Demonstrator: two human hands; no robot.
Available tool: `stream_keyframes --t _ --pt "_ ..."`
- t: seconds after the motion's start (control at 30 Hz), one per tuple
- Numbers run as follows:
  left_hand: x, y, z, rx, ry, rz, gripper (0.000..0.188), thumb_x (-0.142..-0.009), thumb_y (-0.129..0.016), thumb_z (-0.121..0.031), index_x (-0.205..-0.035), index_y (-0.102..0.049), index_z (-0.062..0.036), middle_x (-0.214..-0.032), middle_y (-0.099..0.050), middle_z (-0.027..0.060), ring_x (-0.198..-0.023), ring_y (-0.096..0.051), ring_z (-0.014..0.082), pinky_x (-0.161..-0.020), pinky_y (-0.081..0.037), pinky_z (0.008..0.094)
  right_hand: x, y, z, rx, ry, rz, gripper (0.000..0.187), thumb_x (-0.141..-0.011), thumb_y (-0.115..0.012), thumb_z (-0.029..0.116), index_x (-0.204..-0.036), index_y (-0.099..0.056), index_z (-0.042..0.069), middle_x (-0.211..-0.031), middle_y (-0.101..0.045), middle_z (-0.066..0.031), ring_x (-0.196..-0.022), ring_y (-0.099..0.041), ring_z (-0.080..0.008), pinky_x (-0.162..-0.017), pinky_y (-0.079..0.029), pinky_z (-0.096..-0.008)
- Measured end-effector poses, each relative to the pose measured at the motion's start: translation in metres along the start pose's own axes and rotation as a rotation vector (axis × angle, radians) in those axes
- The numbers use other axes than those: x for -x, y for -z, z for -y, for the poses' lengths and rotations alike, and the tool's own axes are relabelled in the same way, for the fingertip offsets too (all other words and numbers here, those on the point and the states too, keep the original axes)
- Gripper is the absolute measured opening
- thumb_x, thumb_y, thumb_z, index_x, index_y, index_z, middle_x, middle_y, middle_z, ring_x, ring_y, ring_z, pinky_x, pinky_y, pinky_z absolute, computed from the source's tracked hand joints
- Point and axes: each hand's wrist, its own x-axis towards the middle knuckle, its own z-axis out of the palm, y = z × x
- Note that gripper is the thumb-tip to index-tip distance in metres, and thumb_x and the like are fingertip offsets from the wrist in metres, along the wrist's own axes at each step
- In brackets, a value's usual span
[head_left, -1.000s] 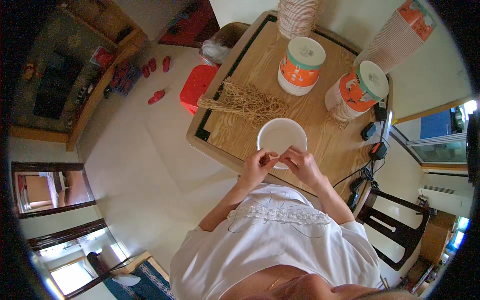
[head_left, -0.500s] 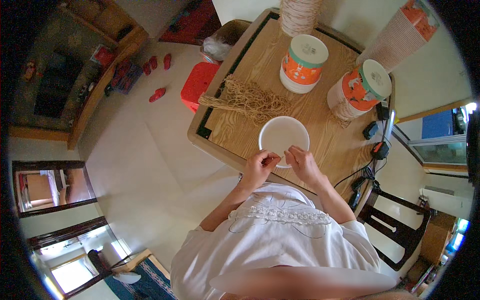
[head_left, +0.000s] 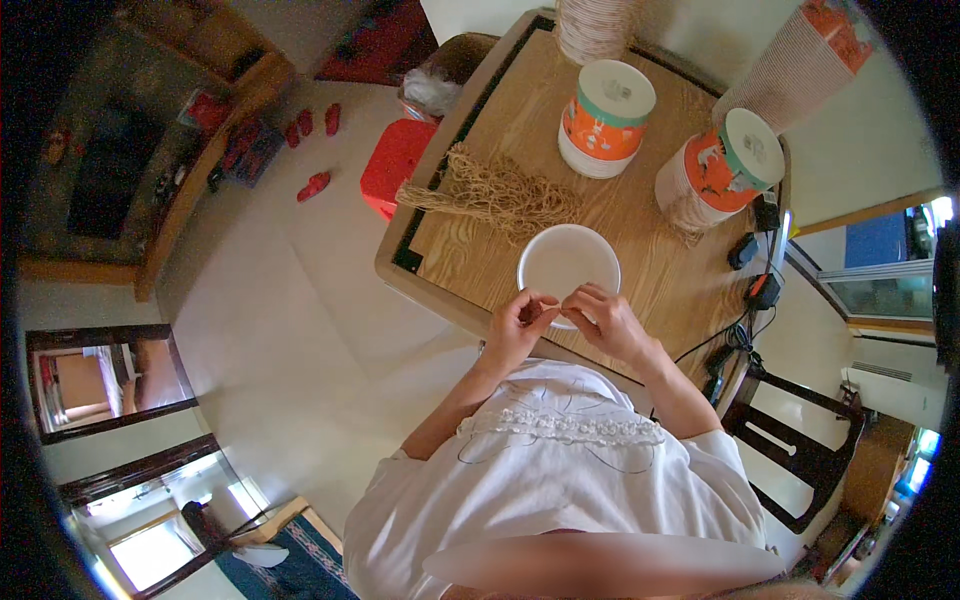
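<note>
A round white bowl (head_left: 567, 262) stands at the near edge of the wooden table. Over its near rim, my left hand (head_left: 515, 330) and my right hand (head_left: 608, 325) meet with fingertips pinched together. Whatever they pinch is too small to make out. Just beyond the bowl lies a loose tangle of tan twine (head_left: 500, 195). Behind it, an upside-down stack of orange and green paper tubs (head_left: 603, 135) stands upright. A second tub stack (head_left: 705, 175) leans to the right of it, with some twine by its base.
Tall stacks of nested tubs (head_left: 790, 75) rise at the table's far side. Black adapters and cables (head_left: 742, 335) lie along the right edge, near a dark wooden chair (head_left: 795, 445). A red stool (head_left: 393, 165) stands left of the table (head_left: 470, 290).
My right hand has shifted slightly left and its fingertips now meet those of my left hand. The bowl and twine stay in place; the view has tilted slightly.
</note>
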Motion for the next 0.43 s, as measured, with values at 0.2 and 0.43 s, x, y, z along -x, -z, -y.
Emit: stream_keyframes --t 0.2,0.43 --pt "0.004 0.000 -0.005 -0.152 -0.049 0.024 0.011 -0.081 -0.062 -0.010 -0.090 -0.059 -0.0035 -0.066 -0.053 -0.0034 -0.058 -0.046 0.0032 -0.053 -0.038 0.0179 0.000 -0.006 -0.005 0.108 0.022 0.023 0.007 -0.078 -0.053 0.009 -0.080 -0.052 0.003 -0.074 -0.053 -0.0131 -0.074 -0.054 -0.0313 -0.067 -0.044 -0.0396" --pt "0.005 0.001 -0.001 -0.179 -0.151 0.008 0.011 -0.082 -0.060 -0.009 -0.092 -0.060 -0.0049 -0.075 -0.057 0.0018 -0.063 -0.052 0.0075 -0.056 -0.042 0.0200 -0.002 -0.008 -0.019 0.210 0.024 0.215 0.010 -0.075 -0.057 0.012 -0.077 -0.049 0.005 -0.071 -0.052 -0.0139 -0.071 -0.055 -0.0300 -0.067 -0.042 -0.0399"
